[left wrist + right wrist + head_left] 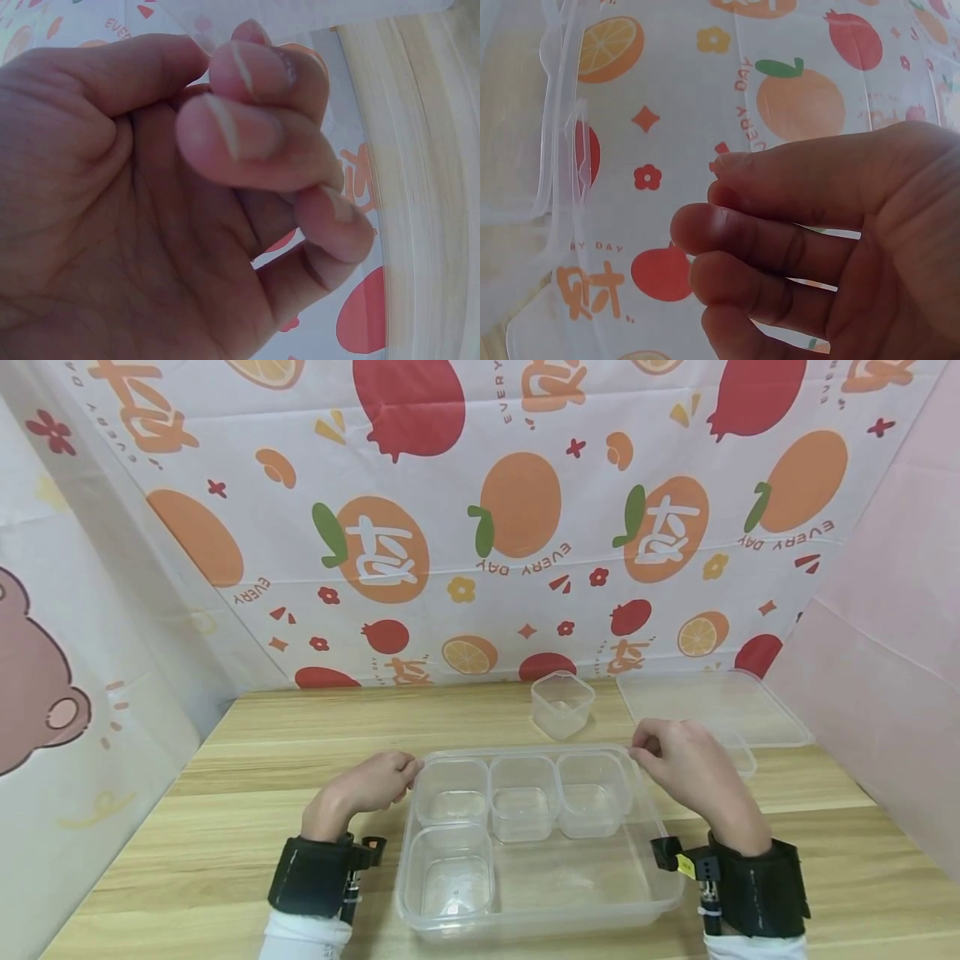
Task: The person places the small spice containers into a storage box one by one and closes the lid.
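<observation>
We see the left hand [367, 789] and right hand [686, 768], fingers curled, pinching the far corners of the clear tray [420, 914] lying between them on the desk [225, 793], its long axis running left to right, each hand equally close.

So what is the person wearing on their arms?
Each wrist has a wide black band, left and right. A small black camera mount sticks out from each band toward the hand, and the right one carries a little yellow tag. White sleeves show below the bands. The hands are bare, with no gloves or rings that I can see.
</observation>
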The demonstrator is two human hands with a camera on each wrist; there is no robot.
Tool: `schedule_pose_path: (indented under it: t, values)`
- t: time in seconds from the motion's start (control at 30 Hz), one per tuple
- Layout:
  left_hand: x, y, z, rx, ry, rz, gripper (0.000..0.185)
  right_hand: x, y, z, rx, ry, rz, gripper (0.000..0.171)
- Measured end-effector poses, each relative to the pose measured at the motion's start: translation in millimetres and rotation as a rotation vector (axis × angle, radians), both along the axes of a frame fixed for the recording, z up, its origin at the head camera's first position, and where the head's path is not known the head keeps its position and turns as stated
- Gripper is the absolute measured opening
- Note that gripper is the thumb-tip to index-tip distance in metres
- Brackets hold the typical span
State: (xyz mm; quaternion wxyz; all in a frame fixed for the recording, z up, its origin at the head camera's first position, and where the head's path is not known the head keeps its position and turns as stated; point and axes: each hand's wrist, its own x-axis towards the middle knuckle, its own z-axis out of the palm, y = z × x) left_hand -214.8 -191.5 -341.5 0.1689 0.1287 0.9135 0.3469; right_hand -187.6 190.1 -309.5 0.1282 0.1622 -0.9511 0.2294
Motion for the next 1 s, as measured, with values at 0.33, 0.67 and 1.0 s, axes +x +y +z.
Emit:
schedule_pose_path:
  t: [0.33, 0.67, 1.0]
  values:
    - [0.7, 0.6, 0.4, 0.0, -0.002, 0.005, 0.029, -1.7, 13.2, -2.9, -0.009, 0.03, -0.022, 0.004]
    - [0.0, 0.0, 0.0, -0.01, 0.009, 0.003, 0.029, -2.4, 22.4, -4.1, -0.012, 0.031, -0.056, 0.004]
    - [-0.2, 0.0, -0.1, -0.007, 0.006, 0.002, 0.029, -4.7, 31.4, -7.9, -0.016, 0.03, -0.066, 0.006]
